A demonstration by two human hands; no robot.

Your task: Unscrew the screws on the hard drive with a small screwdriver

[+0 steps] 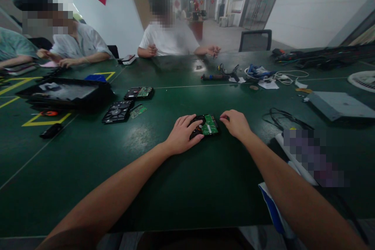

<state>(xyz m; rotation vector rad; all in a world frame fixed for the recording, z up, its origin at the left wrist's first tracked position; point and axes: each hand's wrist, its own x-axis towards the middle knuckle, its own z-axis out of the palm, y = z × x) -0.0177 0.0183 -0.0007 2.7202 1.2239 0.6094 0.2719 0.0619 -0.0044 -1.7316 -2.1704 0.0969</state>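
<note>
A black hard drive (208, 125) with a green circuit board on top lies on the dark green table (164, 179) in front of me. My left hand (182, 134) rests on its left side, fingers curled over the edge and thumb along its near edge. My right hand (236, 123) sits just to the drive's right, fingers bent down to the table beside the drive's right edge. What, if anything, those fingers pinch is too small to make out.
Two more opened drives (139, 93) (118, 111) and a loose green board (138, 111) lie to the left, near a black tray (66, 93). Cables (281, 119), a screwdriver (215, 77) and a grey box (336, 104) sit right. Other people sit across the table.
</note>
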